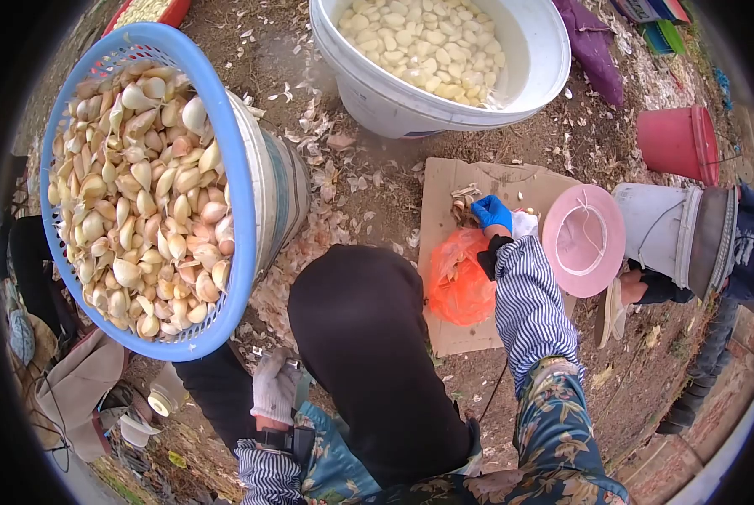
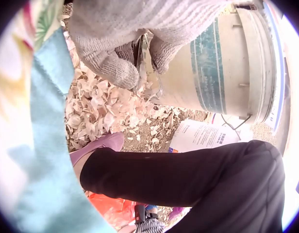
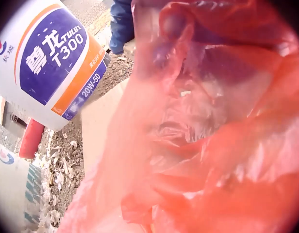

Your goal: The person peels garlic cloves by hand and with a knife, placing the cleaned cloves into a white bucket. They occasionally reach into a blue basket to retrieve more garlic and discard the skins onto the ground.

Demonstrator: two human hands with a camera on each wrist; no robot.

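In a white knitted glove, my left hand [image 1: 274, 387] pinches a thin metal tool [image 2: 141, 60] between thumb and fingers; its exact kind is partly hidden by the glove. My right hand [image 1: 491, 214], in a blue glove, is at the top edge of a red plastic bag [image 1: 458, 290] on a sheet of cardboard [image 1: 444, 181]. Brownish scraps [image 1: 461, 210] lie beside its fingertips. In the right wrist view the bag fills most of the picture and hides the fingers, so I cannot tell whether they grip it.
Unpeeled garlic cloves [image 1: 141, 202] heap in a blue-rimmed basket [image 1: 240, 210] atop a bucket. Peeled cloves [image 1: 427, 50] sit in water in a white tub [image 1: 377, 114]. A pink hat [image 1: 562, 252], grey bucket [image 1: 655, 219] and red bucket [image 1: 671, 139] stand right. Peels [image 2: 98, 104] litter the ground.
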